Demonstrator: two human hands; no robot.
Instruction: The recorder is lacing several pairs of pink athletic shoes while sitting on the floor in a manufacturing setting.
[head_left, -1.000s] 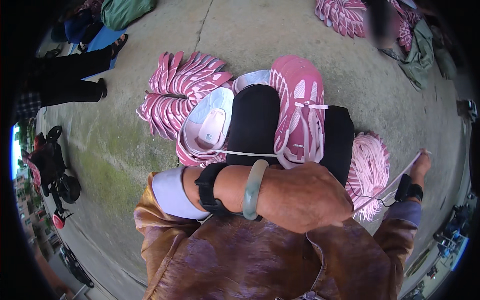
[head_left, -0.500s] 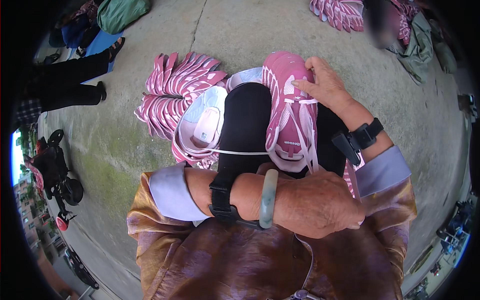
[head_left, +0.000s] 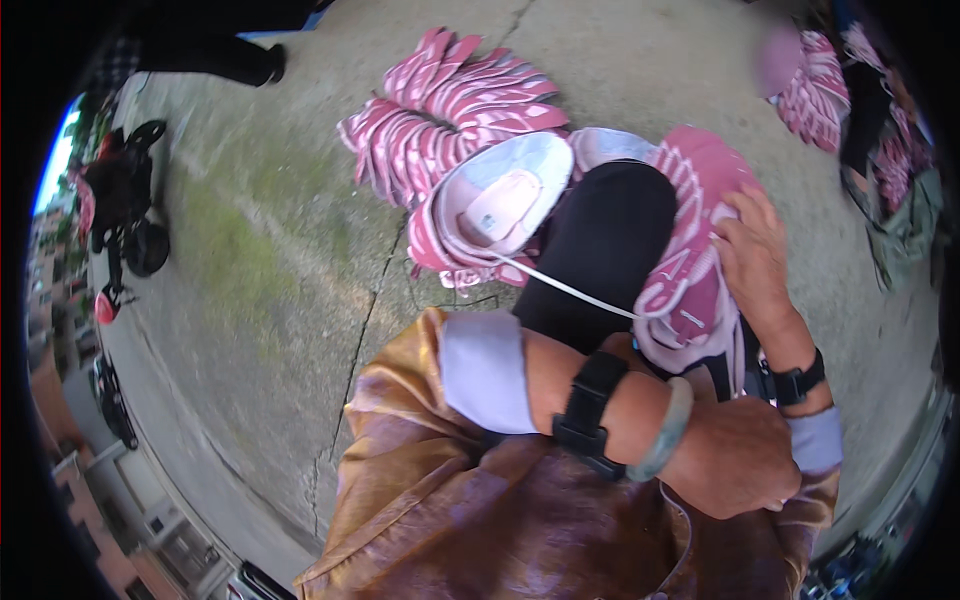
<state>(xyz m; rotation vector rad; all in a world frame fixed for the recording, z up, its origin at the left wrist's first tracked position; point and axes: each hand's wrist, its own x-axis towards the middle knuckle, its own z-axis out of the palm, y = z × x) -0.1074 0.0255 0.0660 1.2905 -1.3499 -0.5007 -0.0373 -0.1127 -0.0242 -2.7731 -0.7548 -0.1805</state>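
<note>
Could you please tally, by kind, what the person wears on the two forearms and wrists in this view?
Black strap bands: 2, one on the left forearm, one on the right wrist
Green bangle: 1, beside the black band on the left arm
Pale lilac cuffs: 2, left and right
Total: 5

Head-worn fisheye, close, facing downward

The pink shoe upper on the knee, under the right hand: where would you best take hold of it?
Probably at the far rounded end of the pink shoe upper, coming from the right, where the right hand already lies. It drapes limp over the black-clad knee, so pinching that free edge with the fingers seems easiest.
</note>
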